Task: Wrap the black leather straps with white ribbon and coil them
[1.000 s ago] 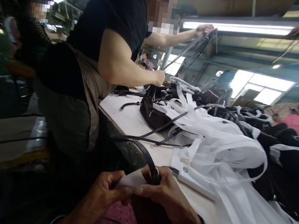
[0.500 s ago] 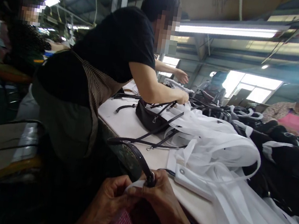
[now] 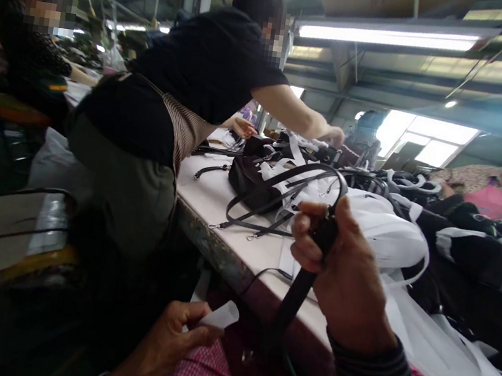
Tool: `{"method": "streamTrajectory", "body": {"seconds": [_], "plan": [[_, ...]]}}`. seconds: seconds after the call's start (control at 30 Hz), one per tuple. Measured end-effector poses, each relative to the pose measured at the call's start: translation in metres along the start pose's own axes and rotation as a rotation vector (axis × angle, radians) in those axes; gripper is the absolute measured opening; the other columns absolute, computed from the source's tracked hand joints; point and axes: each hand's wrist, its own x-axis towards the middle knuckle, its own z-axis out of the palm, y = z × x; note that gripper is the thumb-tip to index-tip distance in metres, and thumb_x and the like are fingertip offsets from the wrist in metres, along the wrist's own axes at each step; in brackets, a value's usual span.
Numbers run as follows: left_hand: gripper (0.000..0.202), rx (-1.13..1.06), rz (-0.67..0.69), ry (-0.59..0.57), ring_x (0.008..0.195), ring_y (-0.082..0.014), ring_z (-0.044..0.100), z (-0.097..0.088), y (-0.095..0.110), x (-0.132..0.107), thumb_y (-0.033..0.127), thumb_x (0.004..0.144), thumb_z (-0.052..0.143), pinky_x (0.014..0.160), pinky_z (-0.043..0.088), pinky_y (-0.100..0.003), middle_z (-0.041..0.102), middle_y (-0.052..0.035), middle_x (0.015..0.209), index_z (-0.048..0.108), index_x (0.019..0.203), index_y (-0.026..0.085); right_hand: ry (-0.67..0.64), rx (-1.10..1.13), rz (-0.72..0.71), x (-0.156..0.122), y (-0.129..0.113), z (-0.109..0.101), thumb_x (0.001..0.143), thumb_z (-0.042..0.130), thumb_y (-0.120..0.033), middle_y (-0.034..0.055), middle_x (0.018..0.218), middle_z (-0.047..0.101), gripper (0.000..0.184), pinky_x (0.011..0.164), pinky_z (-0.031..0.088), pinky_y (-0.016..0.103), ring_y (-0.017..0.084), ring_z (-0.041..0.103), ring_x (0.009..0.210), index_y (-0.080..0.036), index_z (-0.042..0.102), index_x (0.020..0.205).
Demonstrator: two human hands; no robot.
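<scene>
My right hand is raised over the table's near edge, its fingers closed on a dark strap. The strap has a metal fitting near my fingertips. One part of it arches away over the table, and a wider part hangs down below the hand. Low in front of my lap, my left hand pinches a strip of thin white material, whose curled end sticks out past the thumb. Dark straps with silver clips lie on the table behind my right hand.
A pale worktable runs away from me, bearing a dark bag, heaped white strips and more black bags. A co-worker in a black shirt leans across it. A chair stands at left.
My right hand has moved up and to the right with the strap, away from my left. My left hand has dropped slightly, keeping the white strip. The co-worker's arm reaches farther over the table.
</scene>
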Motion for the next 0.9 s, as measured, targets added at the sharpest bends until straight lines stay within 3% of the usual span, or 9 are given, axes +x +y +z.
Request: {"method": "streamTrajectory", "body": {"seconds": [0.17, 0.37, 0.63, 0.9], "plan": [[0.026, 0.013, -0.035, -0.003, 0.066, -0.0140, 0.037, -0.001, -0.022, -0.002, 0.037, 0.077, 0.070, 0.062, 0.029, -0.025, 0.045, 0.0026, 0.063, 0.065, 0.064, 0.016, -0.039, -0.108, -0.115, 0.019, -0.024, 0.008, 0.094, 0.064, -0.060, -0.0009, 0.074, 0.055, 0.042, 0.039, 0.024, 0.020, 0.006, 0.036, 0.049, -0.019, 0.070, 0.087], [0.021, -0.020, -0.017, -0.046, 0.067, -0.0146, 0.040, 0.005, -0.040, 0.001, 0.033, 0.078, 0.071, 0.065, 0.032, -0.027, 0.050, 0.0019, 0.064, 0.068, 0.065, 0.016, -0.087, -0.165, -0.182, 0.031, -0.026, 0.014, 0.097, 0.061, -0.059, 0.0000, 0.077, 0.056, 0.038, 0.043, 0.026, 0.025, 0.008, 0.040, 0.052, -0.023, 0.071, 0.087], [0.024, -0.024, -0.022, -0.078, 0.066, -0.0155, 0.046, 0.013, -0.037, 0.003, 0.037, 0.075, 0.072, 0.065, 0.031, -0.028, 0.059, -0.0004, 0.065, 0.075, 0.066, 0.015, -0.067, -0.181, -0.181, 0.034, -0.015, 0.022, 0.097, 0.059, -0.061, -0.0001, 0.075, 0.057, 0.042, 0.041, 0.025, 0.023, 0.007, 0.038, 0.051, -0.022, 0.070, 0.084], [0.017, -0.247, -0.008, -0.113, 0.067, -0.0146, 0.055, 0.025, -0.036, 0.012, 0.031, 0.075, 0.082, 0.067, 0.040, -0.025, 0.070, -0.0014, 0.068, 0.078, 0.070, 0.015, -0.031, -0.004, -0.141, 0.033, -0.015, 0.015, 0.099, 0.060, -0.056, -0.0010, 0.071, 0.056, 0.043, 0.037, 0.027, 0.018, 0.006, 0.038, 0.049, -0.018, 0.069, 0.081]]}}
